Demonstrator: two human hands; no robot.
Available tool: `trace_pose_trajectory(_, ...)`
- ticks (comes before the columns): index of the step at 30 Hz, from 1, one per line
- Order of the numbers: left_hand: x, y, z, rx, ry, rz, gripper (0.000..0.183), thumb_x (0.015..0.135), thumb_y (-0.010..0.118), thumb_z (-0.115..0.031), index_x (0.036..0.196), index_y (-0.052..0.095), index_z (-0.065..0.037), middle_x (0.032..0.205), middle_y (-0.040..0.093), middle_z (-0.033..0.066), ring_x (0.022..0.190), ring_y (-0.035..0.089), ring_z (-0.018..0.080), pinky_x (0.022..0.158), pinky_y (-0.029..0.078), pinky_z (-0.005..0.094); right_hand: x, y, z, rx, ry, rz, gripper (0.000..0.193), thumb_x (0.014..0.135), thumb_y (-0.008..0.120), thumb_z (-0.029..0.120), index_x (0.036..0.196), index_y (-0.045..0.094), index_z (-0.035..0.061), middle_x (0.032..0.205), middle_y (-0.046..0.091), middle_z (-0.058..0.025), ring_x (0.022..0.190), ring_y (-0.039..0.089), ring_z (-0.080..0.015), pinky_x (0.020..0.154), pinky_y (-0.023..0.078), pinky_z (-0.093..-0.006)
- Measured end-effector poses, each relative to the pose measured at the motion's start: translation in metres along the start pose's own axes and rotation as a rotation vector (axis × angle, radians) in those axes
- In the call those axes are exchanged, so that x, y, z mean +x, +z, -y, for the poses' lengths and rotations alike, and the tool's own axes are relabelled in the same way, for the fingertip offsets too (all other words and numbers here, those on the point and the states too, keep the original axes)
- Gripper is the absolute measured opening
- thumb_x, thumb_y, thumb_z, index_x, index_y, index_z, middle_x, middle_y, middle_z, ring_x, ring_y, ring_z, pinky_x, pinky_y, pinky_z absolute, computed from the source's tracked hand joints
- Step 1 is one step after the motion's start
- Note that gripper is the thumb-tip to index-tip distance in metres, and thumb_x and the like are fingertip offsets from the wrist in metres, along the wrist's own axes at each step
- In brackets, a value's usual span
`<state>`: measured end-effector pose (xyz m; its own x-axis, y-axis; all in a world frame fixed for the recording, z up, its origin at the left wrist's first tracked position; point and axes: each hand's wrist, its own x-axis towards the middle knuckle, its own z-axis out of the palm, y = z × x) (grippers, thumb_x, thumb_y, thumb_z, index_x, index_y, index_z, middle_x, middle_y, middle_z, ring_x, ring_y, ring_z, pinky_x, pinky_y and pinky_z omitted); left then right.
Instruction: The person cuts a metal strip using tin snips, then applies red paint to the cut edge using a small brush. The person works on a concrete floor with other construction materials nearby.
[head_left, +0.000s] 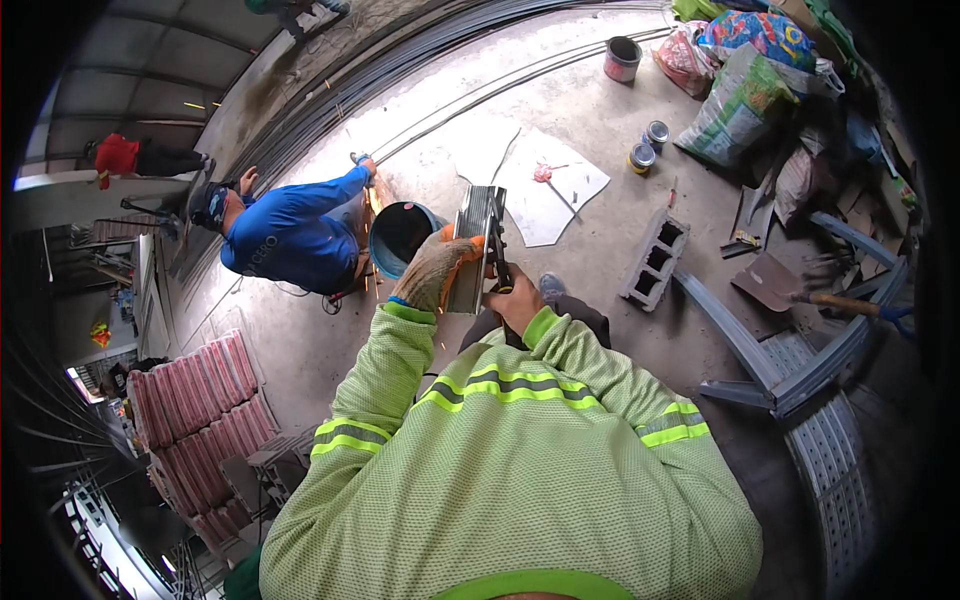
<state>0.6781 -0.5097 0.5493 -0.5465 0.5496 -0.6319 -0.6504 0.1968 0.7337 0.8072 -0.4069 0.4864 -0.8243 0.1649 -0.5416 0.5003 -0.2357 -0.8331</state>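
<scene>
So my left grip (432, 268), in a tan and orange glove, is wrapped around a metal channel (468, 235), which I've got up in front of my chest, pretty much upright. My right grip (516, 300) is bare and closed on the handles of a dark tool (498, 215), which sits right along the channel's right edge. Can't tell if it's actually biting the metal.

Just past my glove there's a blue bucket (388, 243), partly hidden behind my hand. Left of that, a co-worker (295, 232) in a blue top is bent over with sparks (374, 205) flying close by. On the floor ahead, a white sheet (530, 212) has some red thing (543, 173) on it. Over to the right: two small cans, one silver-topped (656, 133), one yellowish (641, 157), then a concrete block (634, 283) and a shovel (768, 282).
</scene>
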Motion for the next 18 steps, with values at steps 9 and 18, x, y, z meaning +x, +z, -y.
trace_pose_trajectory(9,-0.007,0.006,-0.010,-0.067,0.127,0.024,0.036,0.081,0.059,-0.009,0.116,0.056,-0.002,0.093,0.065,0.0076,0.075,0.065,0.0197,0.067,0.059,0.0342,-0.030,-0.017,0.001,-0.200,-0.036,0.098,0.074,0.074,0.071,0.022,0.137,0.037,0.0017,0.102,0.061,-0.0187,0.093,0.062,-0.0295,0.083,0.051,-0.0368)
trace_pose_trajectory(18,-0.039,0.017,-0.035,0.087,0.076,0.004,0.031,0.088,0.060,-0.007,0.119,0.056,-0.003,0.097,0.063,0.0022,0.086,0.060,0.0102,0.081,0.050,0.0241,0.003,-0.007,-0.033,0.132,-0.250,0.150,0.065,0.072,0.063,0.005,0.134,0.045,0.0041,0.088,0.056,-0.0114,0.080,0.058,-0.0232,0.075,0.050,-0.0349)
